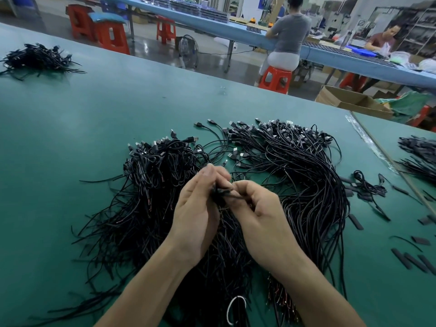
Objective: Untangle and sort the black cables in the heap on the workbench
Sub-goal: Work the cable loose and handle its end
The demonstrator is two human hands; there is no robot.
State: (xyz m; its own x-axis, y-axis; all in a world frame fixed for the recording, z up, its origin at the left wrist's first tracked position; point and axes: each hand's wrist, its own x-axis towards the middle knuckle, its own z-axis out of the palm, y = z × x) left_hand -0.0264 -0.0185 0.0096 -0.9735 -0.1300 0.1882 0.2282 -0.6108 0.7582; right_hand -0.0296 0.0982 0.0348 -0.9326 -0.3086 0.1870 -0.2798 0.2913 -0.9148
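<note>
Pinching cables (220,192): left hand (195,210), right hand (262,208)

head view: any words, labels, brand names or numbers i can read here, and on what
No text can be read in this view.
black cables: any marking on the plugs is too small to read.
cardboard box: no print shows on the sides in view.
shelves at the back: too blurred to read anything.
</note>
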